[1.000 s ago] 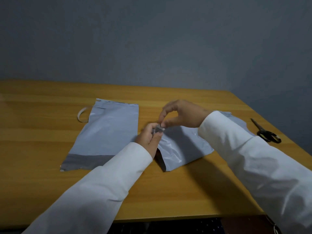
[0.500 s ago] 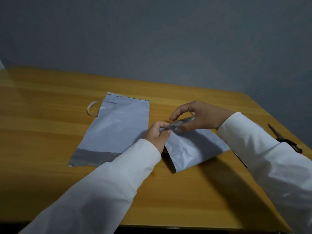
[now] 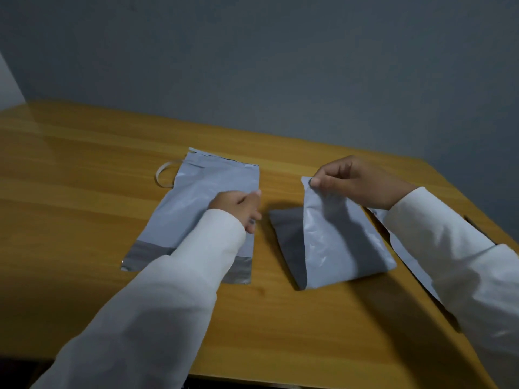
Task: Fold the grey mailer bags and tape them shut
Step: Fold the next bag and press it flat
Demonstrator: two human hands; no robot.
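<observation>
Two grey mailer bags lie on the wooden table (image 3: 84,178). The left bag (image 3: 202,197) is flat, with a darker grey band at its near end. My left hand (image 3: 238,209) rests on its right edge, fingers loosely curled, nothing visible in them. The right bag (image 3: 345,248) is partly lifted. My right hand (image 3: 356,183) pinches its top corner between thumb and fingers and holds it up, so a light flap stands over the dark inner side (image 3: 289,240).
A curled pale strip (image 3: 164,175) lies at the left bag's far corner. Another grey bag (image 3: 407,248) shows under my right sleeve. A thin dark tip, likely the scissors (image 3: 470,220), peeks out beside that sleeve. A grey wall backs the table.
My left hand let go of the right bag's corner and moved left onto the flat bag. My right hand drew the corner up and to the right, opening the flap.
</observation>
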